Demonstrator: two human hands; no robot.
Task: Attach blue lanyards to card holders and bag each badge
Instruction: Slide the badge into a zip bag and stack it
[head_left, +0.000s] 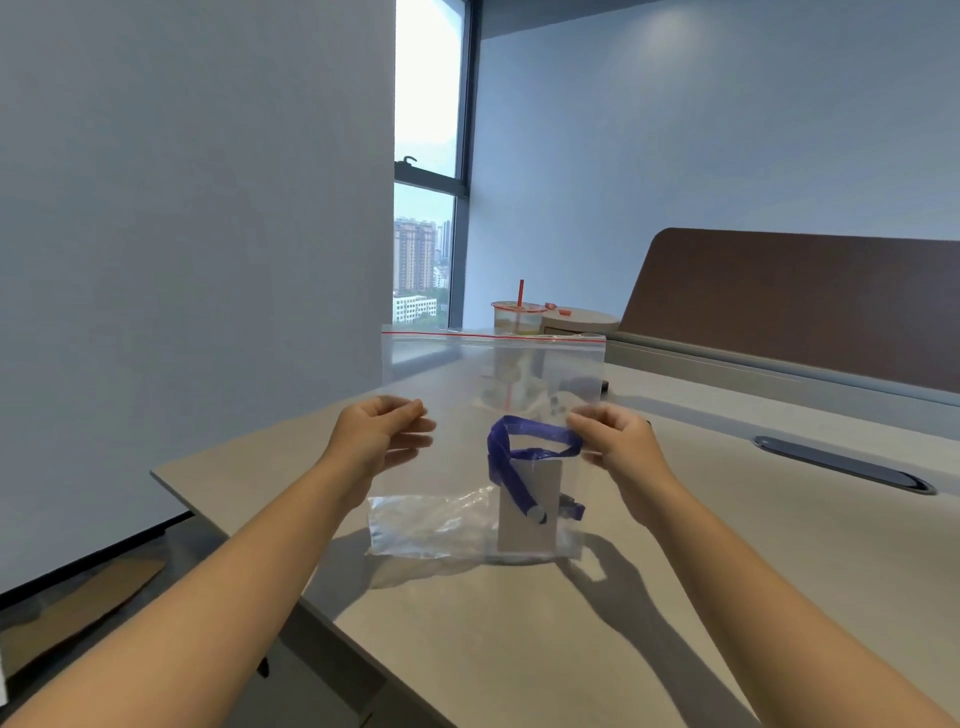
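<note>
**1 badge inside 1 clear bag, held up over the table**

There is 1 clear zip bag (488, 441), held upright above the near part of the table (727, 571), its red-lined sealing strip on top and its long axis running top to bottom. Inside it sit 1 card holder (530, 512) and 1 blue lanyard (519, 452). The card holder stands on end in the bag's lower right corner, long side vertical. The lanyard lies looped above and across it, 1 strand running diagonally down the card's face to a small metal clip near the card's right edge. The bag's lower left part is crumpled and holds nothing visible.

2 hands hold the bag at mid-height. The left hand (379, 434) has its fingers curled onto the bag's left edge, thumb on top, pinching the plastic. The right hand (615, 436) pinches the right edge, its fingertips close to the top of the lanyard loop.

Behind the bag, farther along the table, stands 1 plastic drink cup (517, 317) with a red straw. 1 dark oval cable slot (841, 464) is set in the tabletop to the right, and 1 brown divider panel (805, 306) rises along the far edge.
</note>
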